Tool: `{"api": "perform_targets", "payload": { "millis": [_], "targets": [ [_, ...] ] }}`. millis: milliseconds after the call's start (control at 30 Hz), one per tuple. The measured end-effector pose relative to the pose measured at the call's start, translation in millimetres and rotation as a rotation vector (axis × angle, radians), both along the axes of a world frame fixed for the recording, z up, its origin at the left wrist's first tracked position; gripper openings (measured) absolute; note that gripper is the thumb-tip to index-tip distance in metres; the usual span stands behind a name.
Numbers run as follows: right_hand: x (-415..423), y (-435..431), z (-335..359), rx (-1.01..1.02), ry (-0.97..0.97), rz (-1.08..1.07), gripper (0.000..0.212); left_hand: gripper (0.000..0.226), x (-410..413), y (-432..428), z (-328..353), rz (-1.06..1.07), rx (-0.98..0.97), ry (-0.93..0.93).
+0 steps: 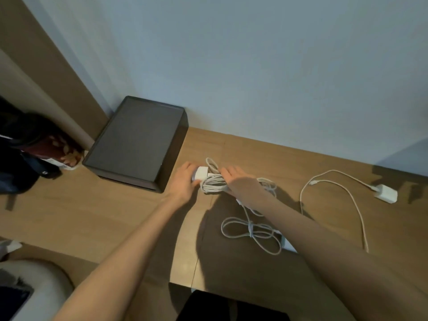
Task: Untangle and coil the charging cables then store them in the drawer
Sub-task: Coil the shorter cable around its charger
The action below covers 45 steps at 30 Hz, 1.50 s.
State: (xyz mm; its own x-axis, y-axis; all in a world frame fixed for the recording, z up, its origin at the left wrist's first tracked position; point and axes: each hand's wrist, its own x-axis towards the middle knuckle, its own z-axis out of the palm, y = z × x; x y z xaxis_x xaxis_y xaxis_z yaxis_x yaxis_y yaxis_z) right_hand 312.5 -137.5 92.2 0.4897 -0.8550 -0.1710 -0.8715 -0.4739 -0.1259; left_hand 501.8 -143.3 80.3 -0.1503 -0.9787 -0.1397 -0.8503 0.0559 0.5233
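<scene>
A white charger plug (201, 173) with a bundled white cable (214, 184) lies on the wooden desk (115, 216), just right of a dark drawer box (136, 142). My left hand (186, 179) grips the plug from the left. My right hand (238, 180) lies over the bundle with its fingers stretched out. A second white cable (251, 230), tied in loops, lies nearer to me. A third loose cable (333, 195) runs to a white adapter (386, 193) at the right.
The drawer box stands against the pale wall (254, 66) at the desk's back. Dark bags and clothing (30, 149) lie at the left. A pale rounded seat (34, 288) shows at the bottom left, below the desk's front edge.
</scene>
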Motion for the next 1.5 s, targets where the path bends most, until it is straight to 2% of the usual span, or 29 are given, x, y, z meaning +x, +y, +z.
{"api": "perform_targets", "payload": {
  "millis": [233, 333, 500, 667, 800, 933, 1067, 1267, 1500],
  "targets": [
    [4.9, -24.9, -18.6, 0.026, 0.139, 0.100, 0.047, 0.041, 8.6, -12.3, -22.3, -0.017, 0.060, -0.049],
    [2.2, -28.1, -23.4, 0.021, 0.120, 0.096, 0.047, 0.043, 8.2, -13.2, -26.9, -0.018, 0.047, -0.058],
    [-2.0, -28.3, -21.6, 0.038, 0.107, 0.075, 0.060, 0.050, 6.8, -13.3, -24.5, -0.031, 0.086, -0.041],
    [-12.1, -22.2, 1.5, 0.159, -0.030, -0.035, 0.064, 0.053, 0.6, -10.4, -7.2, -0.024, 0.098, 0.003],
    [-34.7, -9.3, 18.4, 0.103, -0.108, -0.112, 0.053, 0.047, -19.4, -8.7, 17.8, -0.046, 0.052, 0.067],
    [-70.6, 7.8, 34.6, 0.081, -0.192, -0.282, 0.048, 0.046, -58.4, -5.9, 50.0, -0.104, -0.076, 0.145],
    [-119.4, 22.6, 48.7, 0.035, -0.179, -0.414, 0.044, 0.045, -112.6, -2.0, 74.8, -0.203, -0.164, 0.165],
    [-210.7, 45.1, 46.8, -0.034, -0.175, -0.465, 0.039, 0.044, -206.6, 11.9, 84.5, -0.298, -0.238, 0.143],
    [-329.9, 62.2, 29.1, 0.042, -0.157, -0.406, 0.040, 0.042, -317.8, 46.3, 57.0, -0.212, -0.181, 0.154]
  ]
}}
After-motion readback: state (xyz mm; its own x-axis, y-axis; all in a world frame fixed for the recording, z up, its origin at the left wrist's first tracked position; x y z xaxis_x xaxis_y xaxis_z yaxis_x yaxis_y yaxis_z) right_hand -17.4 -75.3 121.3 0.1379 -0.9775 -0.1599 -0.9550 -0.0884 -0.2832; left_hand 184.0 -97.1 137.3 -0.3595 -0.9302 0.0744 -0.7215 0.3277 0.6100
